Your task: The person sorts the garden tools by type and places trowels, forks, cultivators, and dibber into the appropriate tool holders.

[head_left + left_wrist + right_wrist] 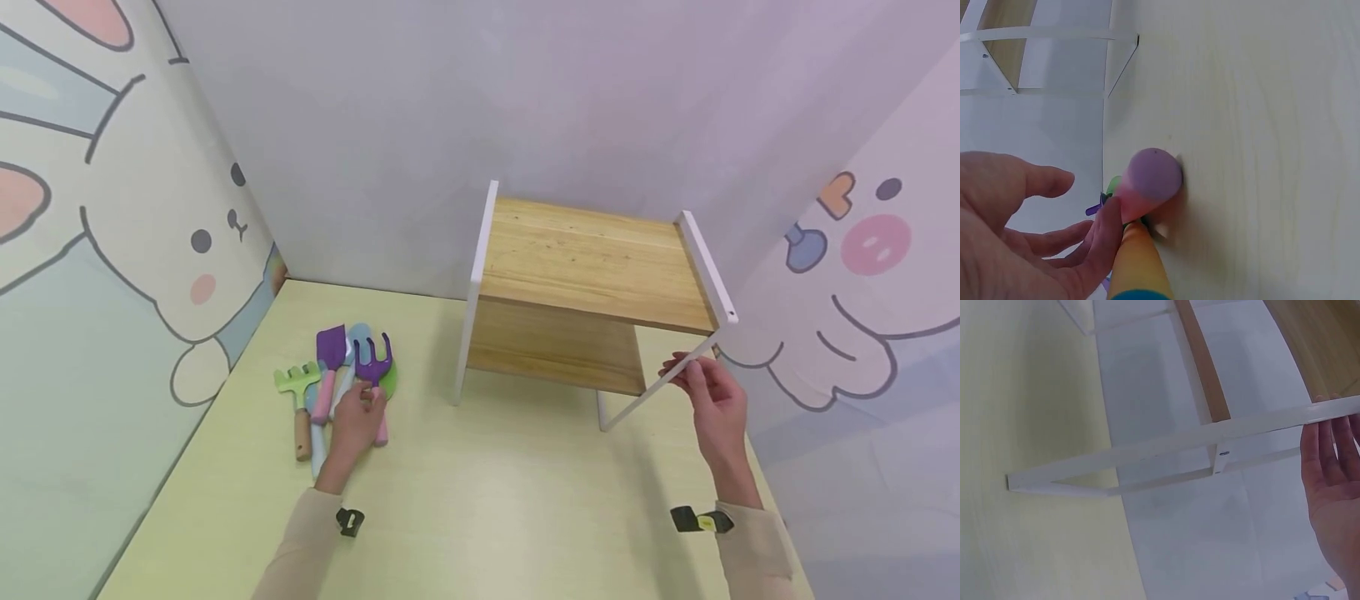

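My left hand (356, 421) is over a toy garden fork (372, 363) with purple prongs and a pink handle. In the left wrist view, its fingers (1107, 234) lie along the pink handle (1154, 175), while the thumb stands apart from it. My right hand (716, 408) holds the white side bar of a two-tier shelf (592, 262) with wooden boards. Seen from the right wrist, fingers (1329, 447) wrap behind the white bar (1166, 444), and fingertips show past its far edge.
Beside the fork lie a purple shovel (332, 343) with a pink handle, a green rake (297, 379) with a wooden handle, and several light blue and green pieces. A grey wall (360, 167) rises behind the table (480, 500). Cartoon-printed panels (135, 242) stand at both sides.
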### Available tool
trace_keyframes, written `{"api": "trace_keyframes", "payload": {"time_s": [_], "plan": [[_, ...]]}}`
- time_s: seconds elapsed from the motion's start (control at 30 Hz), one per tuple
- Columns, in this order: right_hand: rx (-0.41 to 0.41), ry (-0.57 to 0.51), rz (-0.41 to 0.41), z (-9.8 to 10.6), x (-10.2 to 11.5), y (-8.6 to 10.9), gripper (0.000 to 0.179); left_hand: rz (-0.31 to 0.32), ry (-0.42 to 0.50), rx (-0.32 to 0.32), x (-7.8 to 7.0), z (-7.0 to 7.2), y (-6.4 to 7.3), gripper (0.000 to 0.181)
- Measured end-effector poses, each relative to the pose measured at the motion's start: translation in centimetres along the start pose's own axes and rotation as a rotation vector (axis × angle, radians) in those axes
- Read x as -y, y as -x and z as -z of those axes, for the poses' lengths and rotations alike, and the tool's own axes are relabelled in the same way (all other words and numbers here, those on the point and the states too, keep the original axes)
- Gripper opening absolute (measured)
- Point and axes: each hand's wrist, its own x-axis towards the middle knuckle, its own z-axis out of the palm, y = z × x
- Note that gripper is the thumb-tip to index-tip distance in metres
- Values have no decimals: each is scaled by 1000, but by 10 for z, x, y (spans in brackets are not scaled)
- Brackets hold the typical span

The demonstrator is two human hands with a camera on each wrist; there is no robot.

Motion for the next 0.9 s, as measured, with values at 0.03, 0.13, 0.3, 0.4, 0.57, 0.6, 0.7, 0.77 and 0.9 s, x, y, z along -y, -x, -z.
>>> {"api": "trace_keyframes", "payload": {"time_s": [0.03,0.13,0.3,0.4,0.57,0.6,0.7,0.77,0.9], "plan": [[3,5,6,0,0,0,23,2,-6,2,0,0,0,47],[10,12,14,0,-2,0,21,8,-36,22,0,-1,1,48],[4,19,14,1,-2,0,17,21,-76,57,1,-3,-1,48],[2,11,12,3,-3,0,16,25,-97,60,2,-5,-3,45],[-1,27,1,4,-2,1,16,32,-171,52,2,-9,-5,42],[-5,33,-3,4,-2,2,16,32,-181,56,2,-10,-4,41],[-15,40,-7,4,-1,2,16,38,-171,76,0,-11,-2,44],[-17,54,-4,3,-2,2,17,47,-144,88,-1,-11,0,46],[-13,43,3,1,-2,2,17,73,-83,87,-2,-12,2,48]]}}
